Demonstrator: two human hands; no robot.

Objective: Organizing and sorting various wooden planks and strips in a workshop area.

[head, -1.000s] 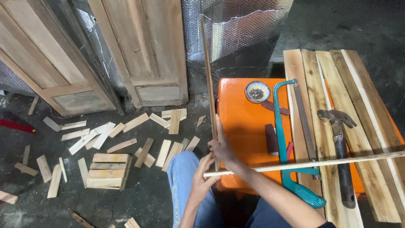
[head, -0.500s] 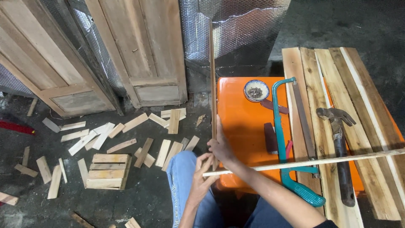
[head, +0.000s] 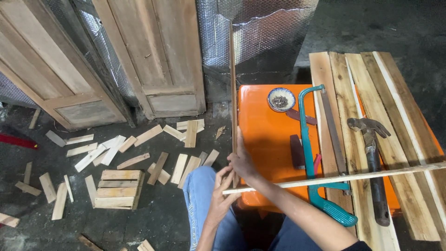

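Head view: both hands meet at the near corner of the orange plastic table (head: pixel 269 153), where two thin pale wooden strips cross. The right hand (head: pixel 241 162) grips the long upright strip (head: pixel 232 83); the left hand (head: pixel 222 193) pinches the end of the crosswise strip (head: pixel 334 178) — its far end rests across the wooden planks (head: pixel 371 102), which support it.

You are in a rough woodworking shop: a hacksaw (head: pixel 320 158) and hammer (head: pixel 371 162) lie on planks (head: pixel 399 93) at right, offcuts (head: pixel 116 162) litter the dark floor (head: pixel 153 223) at left, and old wooden doors (head: pixel 139 56) lean at the far wall.
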